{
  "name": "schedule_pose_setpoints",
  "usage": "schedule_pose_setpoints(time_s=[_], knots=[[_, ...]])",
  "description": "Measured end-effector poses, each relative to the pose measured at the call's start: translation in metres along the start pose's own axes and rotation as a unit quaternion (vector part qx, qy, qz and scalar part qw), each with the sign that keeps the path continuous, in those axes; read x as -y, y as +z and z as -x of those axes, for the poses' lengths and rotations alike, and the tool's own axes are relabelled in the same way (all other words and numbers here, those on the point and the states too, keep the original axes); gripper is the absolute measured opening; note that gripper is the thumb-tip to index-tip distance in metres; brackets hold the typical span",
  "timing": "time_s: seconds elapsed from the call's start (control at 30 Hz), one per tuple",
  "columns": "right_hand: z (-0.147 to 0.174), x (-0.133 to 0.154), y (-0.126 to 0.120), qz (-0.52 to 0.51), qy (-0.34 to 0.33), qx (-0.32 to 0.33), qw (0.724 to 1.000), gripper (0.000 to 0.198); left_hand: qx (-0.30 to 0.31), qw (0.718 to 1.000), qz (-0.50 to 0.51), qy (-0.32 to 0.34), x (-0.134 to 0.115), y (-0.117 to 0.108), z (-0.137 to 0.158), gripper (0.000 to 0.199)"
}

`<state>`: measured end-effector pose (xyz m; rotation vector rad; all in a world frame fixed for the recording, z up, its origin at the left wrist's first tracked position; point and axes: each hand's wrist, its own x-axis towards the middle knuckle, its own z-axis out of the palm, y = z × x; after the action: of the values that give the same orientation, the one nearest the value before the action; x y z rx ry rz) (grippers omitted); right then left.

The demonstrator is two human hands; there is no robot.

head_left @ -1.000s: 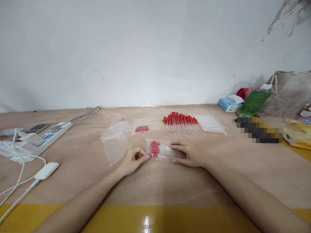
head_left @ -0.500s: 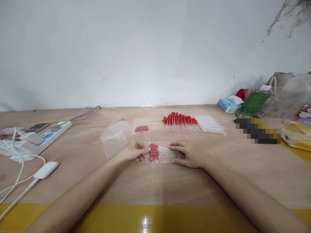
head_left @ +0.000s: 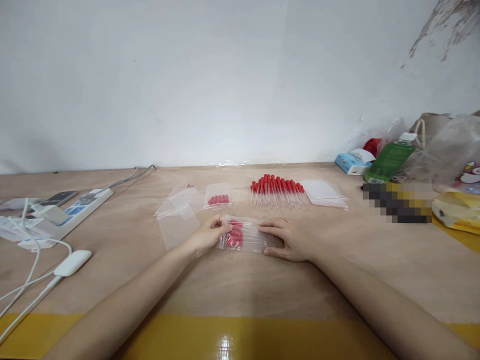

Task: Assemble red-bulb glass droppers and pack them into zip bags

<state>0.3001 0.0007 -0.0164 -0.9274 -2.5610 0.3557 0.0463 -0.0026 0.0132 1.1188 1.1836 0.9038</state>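
Observation:
A clear zip bag (head_left: 249,247) lies lengthwise in front of me on the table, with several glass droppers (head_left: 235,234) inside, their red rubber bulbs toward the left end. My left hand (head_left: 210,234) pinches that left end between thumb and fingers. At the opposite end, my right hand (head_left: 287,240) holds the bag, thumb at the near edge and fingers at the far edge. Beyond the hands lies another bag of droppers (head_left: 218,197). To its right is a pile of loose red-bulbed droppers (head_left: 277,187).
Flat clear bags (head_left: 178,220) lie left of centre, and a stack of bags (head_left: 324,192) sits right of the loose droppers. A power strip (head_left: 88,205) with white cables is on the left. A tissue pack (head_left: 352,162) and green bottle (head_left: 392,159) stand back right.
The bag's left end has shifted slightly left and lifted, and its plastic looks more wrinkled. My left fingers have closed further over it; my right hand has barely moved.

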Motion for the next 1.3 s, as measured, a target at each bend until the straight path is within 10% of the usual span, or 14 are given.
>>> schedule_pose_setpoints(time_s=[0.2,0.43,0.77,1.03,1.17,1.3], knots=[[0.0,0.0,0.002,-0.002,-0.005,-0.007,1.0,0.057,0.078,0.996,0.043,-0.011,0.002,-0.007,0.001,0.064],[0.001,-0.001,0.0,-0.013,-0.014,-0.048,0.999,0.055,0.204,0.978,-0.044,-0.008,-0.007,-0.026,0.003,0.041],[-0.001,-0.007,0.002,-0.004,0.049,-0.139,0.989,0.035,-0.242,0.959,0.081,0.128,-0.034,-0.045,-0.061,0.039],[0.001,-0.01,0.007,0.007,0.039,-0.117,0.992,0.035,-0.216,0.975,-0.017,0.046,-0.035,-0.056,-0.059,0.069],[0.001,-0.01,0.007,0.008,0.04,-0.109,0.993,0.035,-0.199,0.852,-0.478,0.075,-0.036,-0.096,-0.023,0.06],[0.001,-0.01,0.008,0.006,0.04,-0.113,0.993,0.035,-0.081,0.734,-0.647,0.19,-0.017,-0.125,0.011,0.049]])
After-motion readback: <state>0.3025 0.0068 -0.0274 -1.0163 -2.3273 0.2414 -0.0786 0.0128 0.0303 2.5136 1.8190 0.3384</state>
